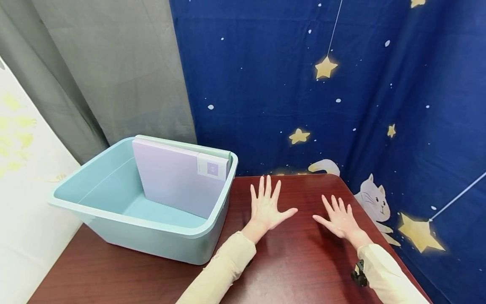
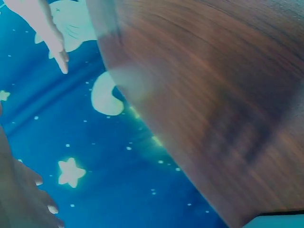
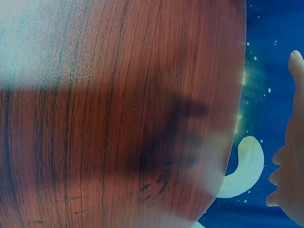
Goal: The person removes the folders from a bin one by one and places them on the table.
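Note:
Over the table, my left hand (image 1: 265, 210) spreads its fingers and thumb with nothing in it, just right of a light blue plastic tub (image 1: 152, 236). To the right, my right hand (image 1: 340, 219) is held the same way, fingers apart and holding nothing. Inside the tub a flat lilac box (image 1: 174, 177) with a white label stands on edge, leaning toward the back right wall. Behind it shows the top edge of a pale green flat item (image 1: 182, 145), mostly hidden. The wrist views show both hands raised above the wood, their shadows falling on it.
The dark red-brown wooden table (image 1: 296, 261) has a rounded far right corner. Behind it hang a grey curtain (image 1: 125, 63) and a blue curtain (image 1: 265, 84) printed with stars and a cat. White printed cloth (image 1: 30, 190) hangs at the left.

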The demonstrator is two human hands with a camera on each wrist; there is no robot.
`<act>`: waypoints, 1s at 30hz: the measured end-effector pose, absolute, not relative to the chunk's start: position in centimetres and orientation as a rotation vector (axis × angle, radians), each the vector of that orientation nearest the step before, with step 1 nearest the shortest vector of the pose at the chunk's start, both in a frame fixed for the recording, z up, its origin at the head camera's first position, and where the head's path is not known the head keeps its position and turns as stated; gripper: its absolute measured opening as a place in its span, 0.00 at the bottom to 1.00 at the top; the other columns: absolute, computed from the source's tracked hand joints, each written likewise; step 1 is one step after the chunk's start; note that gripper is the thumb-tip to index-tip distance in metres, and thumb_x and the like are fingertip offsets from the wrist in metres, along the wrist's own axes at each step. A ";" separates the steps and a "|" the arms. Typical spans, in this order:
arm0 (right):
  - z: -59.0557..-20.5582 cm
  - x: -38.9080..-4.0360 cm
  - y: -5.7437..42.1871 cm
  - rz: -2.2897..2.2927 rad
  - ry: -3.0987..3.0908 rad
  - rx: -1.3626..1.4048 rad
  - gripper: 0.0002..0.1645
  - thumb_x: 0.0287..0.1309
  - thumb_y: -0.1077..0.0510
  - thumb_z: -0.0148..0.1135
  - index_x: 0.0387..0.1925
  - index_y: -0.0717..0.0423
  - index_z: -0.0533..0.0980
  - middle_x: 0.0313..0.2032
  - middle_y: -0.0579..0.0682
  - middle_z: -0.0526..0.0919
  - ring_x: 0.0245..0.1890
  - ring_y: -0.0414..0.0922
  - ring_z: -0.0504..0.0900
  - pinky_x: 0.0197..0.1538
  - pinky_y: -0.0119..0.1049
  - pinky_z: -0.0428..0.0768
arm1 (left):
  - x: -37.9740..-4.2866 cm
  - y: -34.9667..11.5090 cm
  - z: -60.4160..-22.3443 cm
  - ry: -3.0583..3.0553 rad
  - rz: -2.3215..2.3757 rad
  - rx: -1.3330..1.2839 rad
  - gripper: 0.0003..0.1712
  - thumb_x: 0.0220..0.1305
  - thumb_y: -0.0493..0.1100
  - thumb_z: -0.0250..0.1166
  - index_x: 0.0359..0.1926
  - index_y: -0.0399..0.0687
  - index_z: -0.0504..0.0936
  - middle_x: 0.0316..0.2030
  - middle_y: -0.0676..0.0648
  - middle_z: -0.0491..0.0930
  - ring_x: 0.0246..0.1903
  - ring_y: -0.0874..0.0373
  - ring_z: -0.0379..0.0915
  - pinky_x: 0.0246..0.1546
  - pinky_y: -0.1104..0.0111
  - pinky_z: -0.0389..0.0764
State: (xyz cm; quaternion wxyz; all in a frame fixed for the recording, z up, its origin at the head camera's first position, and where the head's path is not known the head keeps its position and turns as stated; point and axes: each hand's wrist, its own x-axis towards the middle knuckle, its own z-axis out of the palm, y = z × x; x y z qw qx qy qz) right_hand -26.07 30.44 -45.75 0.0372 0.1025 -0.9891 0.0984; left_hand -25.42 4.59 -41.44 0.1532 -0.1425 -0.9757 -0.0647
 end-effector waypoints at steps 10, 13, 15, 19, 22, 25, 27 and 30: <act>-45.7 -26.0 30.2 0.335 -3.044 0.319 0.52 0.55 0.30 0.44 0.68 0.61 0.49 0.65 0.73 0.47 0.64 0.71 0.43 0.59 0.70 0.39 | -23.8 4.5 -39.1 -2.702 -0.216 -0.486 0.55 0.47 0.82 0.38 0.71 0.58 0.46 0.70 0.44 0.40 0.69 0.48 0.24 0.64 0.45 0.40; -45.7 -26.0 30.1 0.334 -3.048 0.320 0.52 0.55 0.29 0.44 0.68 0.61 0.49 0.65 0.73 0.47 0.63 0.71 0.43 0.58 0.70 0.39 | -23.4 4.3 -38.3 -2.687 -0.198 -0.493 0.56 0.46 0.82 0.38 0.71 0.59 0.45 0.71 0.44 0.40 0.69 0.48 0.25 0.64 0.45 0.40; -45.7 -26.1 30.1 0.337 -3.046 0.320 0.52 0.55 0.30 0.44 0.68 0.61 0.49 0.65 0.73 0.47 0.63 0.71 0.43 0.58 0.70 0.39 | -23.2 4.2 -37.9 -2.678 -0.196 -0.497 0.55 0.46 0.82 0.39 0.71 0.59 0.46 0.70 0.44 0.41 0.69 0.48 0.25 0.64 0.45 0.40; -45.6 -26.2 30.0 0.346 -3.038 0.326 0.51 0.55 0.30 0.45 0.68 0.61 0.49 0.65 0.73 0.48 0.63 0.71 0.43 0.58 0.70 0.39 | -22.6 3.9 -37.1 -2.656 -0.204 -0.510 0.55 0.46 0.82 0.40 0.70 0.58 0.48 0.70 0.43 0.43 0.69 0.48 0.28 0.64 0.45 0.40; -45.6 -26.2 29.8 0.353 -3.039 0.333 0.51 0.55 0.30 0.44 0.68 0.61 0.49 0.65 0.73 0.48 0.63 0.71 0.43 0.58 0.70 0.39 | -22.1 3.6 -36.6 -2.652 -0.207 -0.517 0.55 0.47 0.81 0.41 0.70 0.58 0.48 0.70 0.43 0.42 0.69 0.47 0.27 0.64 0.45 0.39; -45.7 -26.3 29.7 0.359 -3.041 0.333 0.51 0.55 0.30 0.44 0.68 0.61 0.49 0.65 0.73 0.47 0.63 0.71 0.43 0.59 0.70 0.38 | -21.7 3.2 -35.9 -2.654 -0.211 -0.512 0.55 0.47 0.81 0.41 0.71 0.58 0.47 0.70 0.43 0.41 0.69 0.48 0.25 0.64 0.45 0.38; -45.7 -26.3 29.7 0.358 -3.041 0.333 0.51 0.55 0.30 0.44 0.68 0.61 0.49 0.65 0.73 0.47 0.63 0.71 0.43 0.59 0.70 0.39 | -21.6 2.8 -35.5 -2.654 -0.218 -0.490 0.55 0.46 0.81 0.41 0.70 0.58 0.48 0.70 0.44 0.41 0.69 0.49 0.24 0.64 0.45 0.39; -45.7 -26.4 29.5 0.353 -3.039 0.339 0.51 0.55 0.30 0.44 0.68 0.61 0.49 0.65 0.73 0.47 0.63 0.71 0.43 0.59 0.70 0.39 | -21.6 2.3 -34.9 -2.664 -0.229 -0.448 0.56 0.46 0.82 0.41 0.70 0.57 0.49 0.70 0.44 0.41 0.69 0.49 0.25 0.64 0.45 0.39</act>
